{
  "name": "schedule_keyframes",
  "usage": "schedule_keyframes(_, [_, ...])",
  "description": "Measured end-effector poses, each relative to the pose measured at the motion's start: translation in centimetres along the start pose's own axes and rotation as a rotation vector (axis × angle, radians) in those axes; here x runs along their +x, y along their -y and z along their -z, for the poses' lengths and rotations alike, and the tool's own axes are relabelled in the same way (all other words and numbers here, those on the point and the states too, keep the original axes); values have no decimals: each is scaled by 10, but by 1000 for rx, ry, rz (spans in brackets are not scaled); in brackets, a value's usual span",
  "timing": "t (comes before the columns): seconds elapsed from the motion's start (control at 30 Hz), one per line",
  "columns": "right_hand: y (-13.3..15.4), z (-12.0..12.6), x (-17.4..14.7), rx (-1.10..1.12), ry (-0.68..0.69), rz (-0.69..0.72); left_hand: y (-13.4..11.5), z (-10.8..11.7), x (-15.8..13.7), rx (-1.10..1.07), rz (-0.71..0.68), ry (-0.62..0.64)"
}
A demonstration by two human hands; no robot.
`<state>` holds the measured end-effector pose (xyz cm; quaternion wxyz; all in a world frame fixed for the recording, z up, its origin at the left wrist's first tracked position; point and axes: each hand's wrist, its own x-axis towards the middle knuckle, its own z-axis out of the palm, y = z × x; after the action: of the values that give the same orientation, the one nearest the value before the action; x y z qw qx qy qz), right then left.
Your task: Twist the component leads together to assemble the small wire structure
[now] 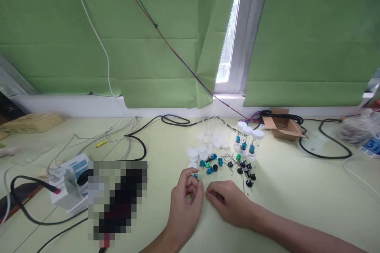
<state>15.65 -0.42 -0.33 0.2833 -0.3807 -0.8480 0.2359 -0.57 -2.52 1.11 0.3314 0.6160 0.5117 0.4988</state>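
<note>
My left hand (188,201) curves loosely, the small blue fitting (195,175) showing between thumb and index finger; I cannot tell whether they pinch it or it lies just behind them; my right hand (228,201) sits just beside, fingers curled, any contents hidden; white caps (203,155) and black knobs (249,183) lie beyond on the table (160,209); I judge the fitting light, stiff and somewhat slick; the best hold is across its sides, with gentle fingertip pressure.
</note>
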Motion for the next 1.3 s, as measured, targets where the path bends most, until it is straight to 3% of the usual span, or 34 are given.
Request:
schedule_keyframes(0.6, [1, -1, -1, -1, -4, 11, -3, 0, 0, -34, 24, -7])
schedule_keyframes(0.93, [-4, -2, -1, 24, 6, 25, 2, -3, -5, 27, 33, 233])
schedule_keyframes(1.3, [-1, -1, 0, 35, 17, 28, -5, 0, 3, 11, 75, 170])
